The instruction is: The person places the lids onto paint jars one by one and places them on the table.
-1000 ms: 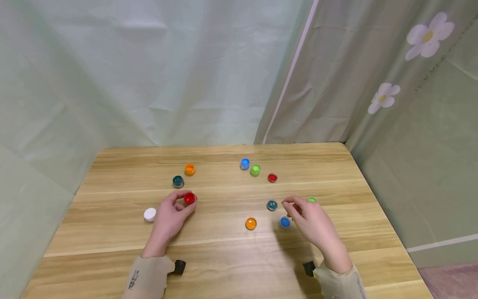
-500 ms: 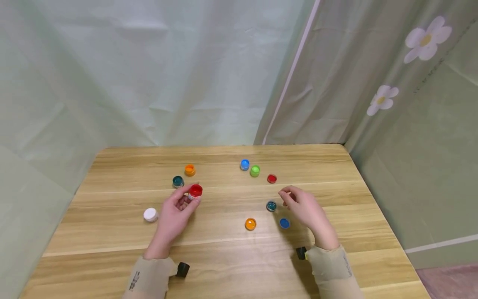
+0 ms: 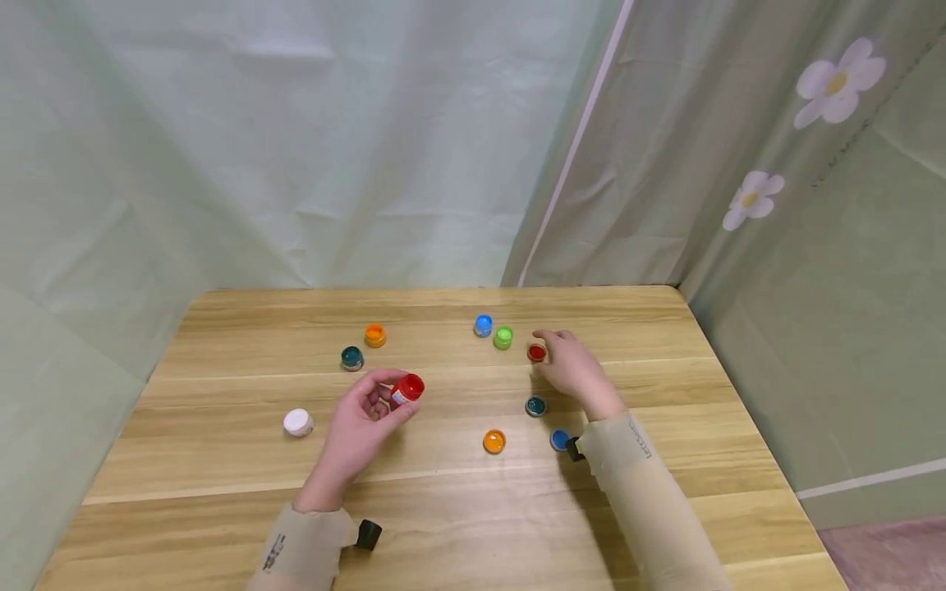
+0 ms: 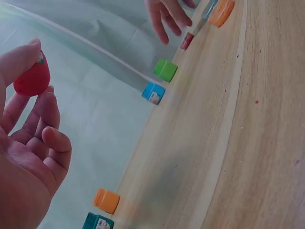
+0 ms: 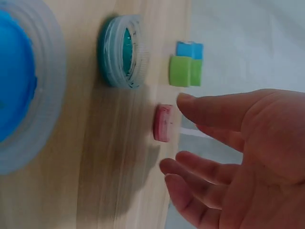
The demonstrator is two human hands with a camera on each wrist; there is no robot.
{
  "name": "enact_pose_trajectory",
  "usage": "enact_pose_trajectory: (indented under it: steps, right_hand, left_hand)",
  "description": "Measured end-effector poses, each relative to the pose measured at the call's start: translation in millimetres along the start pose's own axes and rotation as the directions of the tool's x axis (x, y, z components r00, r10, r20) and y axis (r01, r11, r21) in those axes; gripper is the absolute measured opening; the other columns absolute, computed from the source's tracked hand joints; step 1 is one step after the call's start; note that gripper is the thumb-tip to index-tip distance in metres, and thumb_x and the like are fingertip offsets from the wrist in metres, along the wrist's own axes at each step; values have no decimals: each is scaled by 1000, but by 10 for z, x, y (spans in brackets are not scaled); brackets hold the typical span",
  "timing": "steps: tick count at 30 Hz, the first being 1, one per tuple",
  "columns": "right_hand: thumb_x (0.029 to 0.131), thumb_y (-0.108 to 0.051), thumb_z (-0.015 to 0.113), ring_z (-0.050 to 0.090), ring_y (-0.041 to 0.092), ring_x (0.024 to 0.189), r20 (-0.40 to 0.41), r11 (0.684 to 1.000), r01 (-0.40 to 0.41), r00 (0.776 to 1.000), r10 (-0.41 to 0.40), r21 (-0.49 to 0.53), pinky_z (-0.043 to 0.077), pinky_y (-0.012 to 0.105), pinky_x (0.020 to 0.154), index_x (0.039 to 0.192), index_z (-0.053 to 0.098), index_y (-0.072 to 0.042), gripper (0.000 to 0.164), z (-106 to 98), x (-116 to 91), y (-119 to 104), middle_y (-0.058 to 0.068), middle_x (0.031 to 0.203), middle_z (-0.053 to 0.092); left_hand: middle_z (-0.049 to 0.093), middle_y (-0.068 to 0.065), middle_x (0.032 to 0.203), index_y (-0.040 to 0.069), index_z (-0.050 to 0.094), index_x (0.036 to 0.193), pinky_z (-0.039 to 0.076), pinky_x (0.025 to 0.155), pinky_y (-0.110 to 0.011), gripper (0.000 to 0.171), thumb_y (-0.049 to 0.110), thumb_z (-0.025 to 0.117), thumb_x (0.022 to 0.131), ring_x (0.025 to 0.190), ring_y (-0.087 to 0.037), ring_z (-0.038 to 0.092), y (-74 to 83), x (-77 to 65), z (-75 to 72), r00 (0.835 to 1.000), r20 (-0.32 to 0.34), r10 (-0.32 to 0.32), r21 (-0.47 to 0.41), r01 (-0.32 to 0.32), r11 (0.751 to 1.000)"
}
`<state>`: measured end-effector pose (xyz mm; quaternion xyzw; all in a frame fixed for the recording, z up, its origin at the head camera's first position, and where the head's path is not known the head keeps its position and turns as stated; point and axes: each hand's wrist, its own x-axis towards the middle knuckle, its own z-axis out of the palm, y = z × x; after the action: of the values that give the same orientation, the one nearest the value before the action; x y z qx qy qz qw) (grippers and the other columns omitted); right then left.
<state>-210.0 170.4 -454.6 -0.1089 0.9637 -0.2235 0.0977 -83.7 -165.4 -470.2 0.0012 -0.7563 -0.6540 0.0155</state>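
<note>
My left hand [image 3: 360, 419] holds a small red paint jar [image 3: 407, 389] above the table, pinched between thumb and fingers. The jar's mouth is open and tips to the right; its bottom shows in the left wrist view. My right hand [image 3: 575, 368] hovers at the red jar lid [image 3: 536, 352], thumb and fingers spread on either side of it. In the right wrist view the red lid [image 5: 163, 123] lies just beyond the spread fingertips. Below that hand are a teal lid [image 3: 535, 406] and a blue lid [image 3: 559, 440], partly overlapped by the right wrist's black camera.
An orange lid [image 3: 494, 442] lies mid-table. Uncapped blue [image 3: 484, 326] and green [image 3: 503, 337] jars stand at the back, orange [image 3: 375, 336] and teal [image 3: 352, 359] ones at the back left. A white round cap or jar [image 3: 298, 423] is left of my left hand. A curtain [image 3: 355, 164] hangs behind the table.
My left hand has lifted the red paint jar and carried it right, tilting it. My right hand has moved from beside the teal and blue lids up and away to the red lid, its fingers spreading.
</note>
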Motion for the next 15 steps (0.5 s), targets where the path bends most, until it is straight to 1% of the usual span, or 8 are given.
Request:
enact_pose_trajectory:
  steps: [2, 4, 7, 12, 15]
  right_hand:
    - [102, -17, 72, 57, 45, 132, 22, 999, 11, 1000, -11, -32, 46, 63, 110, 156, 54, -10, 57, 11, 40, -18, 24, 152, 54]
    - [105, -20, 68, 58, 44, 132, 33, 997, 18, 999, -15, -69, 47, 62, 110, 152, 59, -11, 49, 30, 74, -32, 22, 148, 58]
    - [108, -24, 65, 64, 40, 123, 28, 993, 17, 1000, -14, -120, 51, 60, 105, 145, 66, -11, 40, 54, 114, -40, 20, 136, 65]
    - [103, -19, 72, 66, 33, 106, 18, 987, -5, 1000, 8, -162, 56, 55, 95, 129, 74, -12, 27, 64, 157, -31, 15, 121, 68]
    - [101, -17, 74, 65, 30, 102, 20, 984, -21, 1000, 24, -177, 57, 53, 92, 121, 75, -13, 21, 55, 165, -18, 13, 116, 68]
  left_hand:
    - [64, -12, 111, 12, 68, 133, 49, 73, -22, 45, 18, 87, 92, 92, -26, 56, 3, -4, 9, 1000, 3, 9, 7, -9, 1000]
    - [64, -11, 111, 13, 70, 132, 49, 73, -22, 43, 19, 87, 93, 93, -26, 56, 4, -4, 15, 1000, 5, 25, 25, -25, 999]
    - [65, -10, 111, 15, 72, 131, 49, 73, -23, 41, 21, 87, 94, 94, -27, 56, 6, 0, 23, 999, 10, 45, 43, -45, 998]
    - [66, -7, 114, 17, 73, 132, 50, 75, -24, 40, 23, 86, 95, 98, -28, 56, 17, 2, 39, 999, 18, 46, 61, -47, 997]
    - [65, -8, 115, 18, 73, 133, 51, 75, -24, 41, 23, 86, 95, 98, -28, 56, 17, 10, 47, 999, 19, 41, 66, -42, 997]
